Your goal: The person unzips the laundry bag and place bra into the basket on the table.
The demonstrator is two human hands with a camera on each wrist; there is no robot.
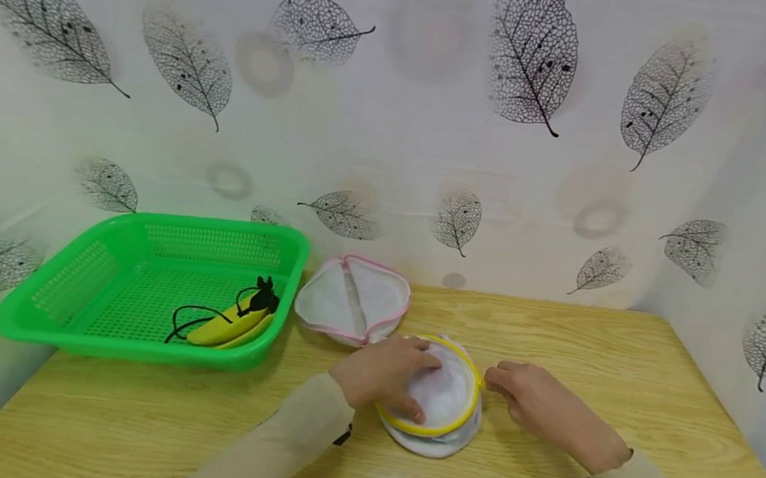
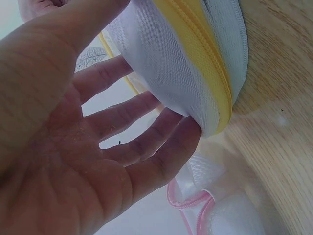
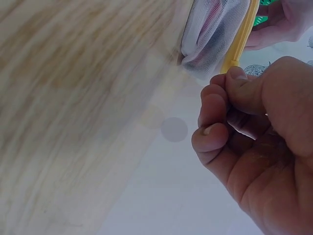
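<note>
A round white mesh laundry bag with a yellow zipper (image 1: 441,401) lies on the table, partly covered by my left hand (image 1: 384,374). That hand rests on the mesh with spread fingers; in the left wrist view its fingertips touch the white mesh (image 2: 146,54) beside the yellow band. On the bag's right side my right hand (image 1: 544,402) pinches the end of the yellow zipper (image 3: 235,58) between thumb and forefinger, its other fingers curled. The small pull itself is mostly hidden by the fingertips. Something pinkish shows faintly through the mesh in the right wrist view.
Behind the left hand sits another white mesh bag (image 1: 382,296) with pink zipper trim. To the left stands a green plastic basket (image 1: 117,349) holding yellow banana-shaped things (image 1: 223,331) with black cords. A leaf-patterned white sheet (image 1: 401,111) surrounds the wooden table (image 1: 596,342).
</note>
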